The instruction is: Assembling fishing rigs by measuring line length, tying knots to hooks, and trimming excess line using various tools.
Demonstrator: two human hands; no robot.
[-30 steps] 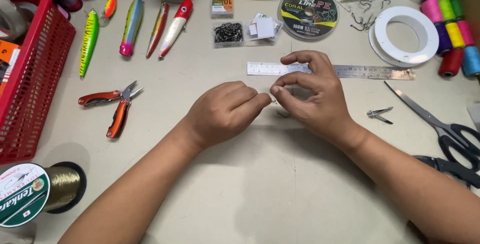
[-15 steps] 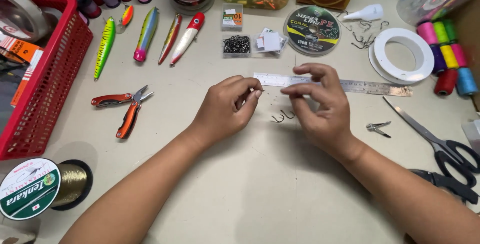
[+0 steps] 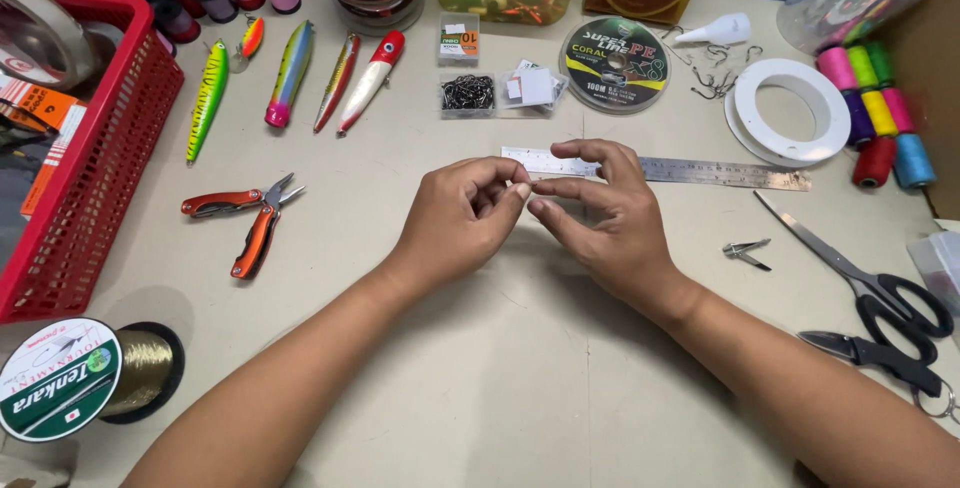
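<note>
My left hand (image 3: pixel 460 213) and my right hand (image 3: pixel 605 218) meet fingertip to fingertip above the middle of the beige table (image 3: pixel 480 378). The left hand's fingers are curled and pinched. My right thumb and forefinger pinch toward them. What they hold is hidden; earlier frames showed small fishing hooks between the hands. A steel ruler (image 3: pixel 700 171) lies just behind the hands, its left end covered by my right fingers.
Orange-handled multi-tool pliers (image 3: pixel 250 218) lie left, beside a red basket (image 3: pixel 90 198). A gold line spool (image 3: pixel 70 378) sits front left. Several lures (image 3: pixel 290 73), a box of hooks (image 3: pixel 467 93) and a line disc (image 3: pixel 613 63) lie behind. Black scissors (image 3: pixel 860 288) and a small clip (image 3: pixel 745 251) lie right.
The small hooks seen under the hands half a second ago are out of sight now. The right fingers have straightened and pinch toward the left hand. The hands have stayed by the ruler.
</note>
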